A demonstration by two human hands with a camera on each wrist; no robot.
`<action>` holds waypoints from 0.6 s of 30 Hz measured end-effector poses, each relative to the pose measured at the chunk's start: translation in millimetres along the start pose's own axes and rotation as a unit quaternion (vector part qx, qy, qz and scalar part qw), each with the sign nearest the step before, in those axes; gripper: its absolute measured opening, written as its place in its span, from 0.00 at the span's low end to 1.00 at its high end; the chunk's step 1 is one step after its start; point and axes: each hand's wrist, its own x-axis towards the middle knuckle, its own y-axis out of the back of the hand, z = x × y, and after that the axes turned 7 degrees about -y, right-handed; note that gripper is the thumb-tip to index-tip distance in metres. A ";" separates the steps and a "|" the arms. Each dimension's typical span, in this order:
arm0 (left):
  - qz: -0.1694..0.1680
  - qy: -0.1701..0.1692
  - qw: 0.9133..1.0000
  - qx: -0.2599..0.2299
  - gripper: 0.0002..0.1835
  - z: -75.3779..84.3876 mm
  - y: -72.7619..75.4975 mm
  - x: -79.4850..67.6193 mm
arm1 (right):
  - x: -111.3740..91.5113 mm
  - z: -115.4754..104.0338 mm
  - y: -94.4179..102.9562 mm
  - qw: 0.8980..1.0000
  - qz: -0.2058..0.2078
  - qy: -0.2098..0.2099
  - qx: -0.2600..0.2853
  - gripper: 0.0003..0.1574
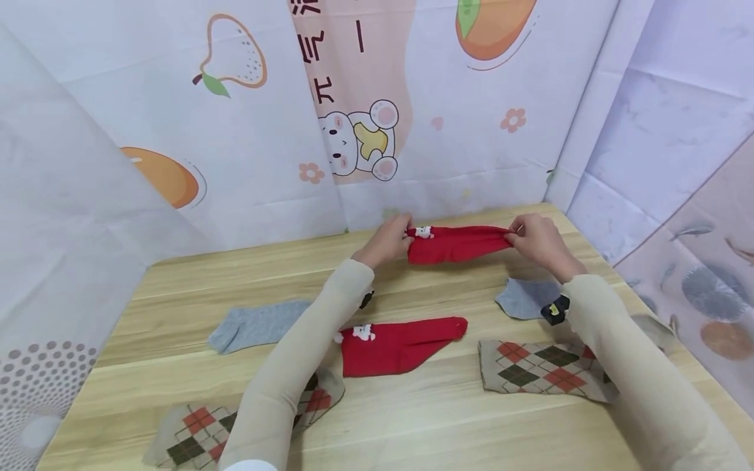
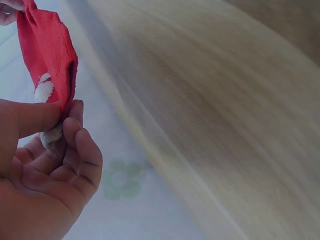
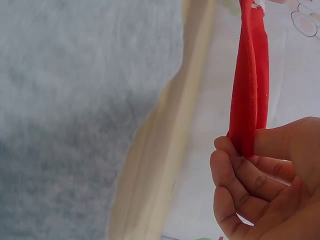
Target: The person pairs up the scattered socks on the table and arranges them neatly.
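A red sock (image 1: 456, 244) with a white fluffy figure is stretched sideways between my two hands near the table's back edge. My left hand (image 1: 389, 240) pinches its figure end between thumb and fingers, as the left wrist view shows with the red cloth (image 2: 49, 50). At the other end, my right hand (image 1: 538, 241) pinches the narrow tip; in the right wrist view the sock (image 3: 247, 85) hangs folded from thumb and forefinger. A second red sock (image 1: 400, 347) with a similar figure lies flat on the table, nearer to me.
On the wooden table (image 1: 412, 425), a grey sock (image 1: 259, 324) lies left and another grey sock (image 1: 524, 297) right, by my right wrist. Argyle socks (image 1: 542, 369) lie partly under my right forearm, and one more argyle sock (image 1: 197, 435) under my left. A printed curtain (image 1: 247, 163) stands behind.
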 end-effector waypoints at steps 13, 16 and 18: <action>-0.007 0.002 1.000 0.017 0.07 10.6 21.5 -37.9 | -25.3 -22.5 -6.7 0.998 0.026 0.052 -0.005 0.06; -0.008 -0.007 1.000 0.025 0.08 11.4 25.5 -47.2 | -28.2 -29.3 -7.9 0.998 0.025 0.059 -0.010 0.06; -0.009 -0.015 0.999 0.034 0.08 10.1 27.5 -54.1 | -30.2 -34.9 -9.4 0.998 0.025 0.065 -0.011 0.05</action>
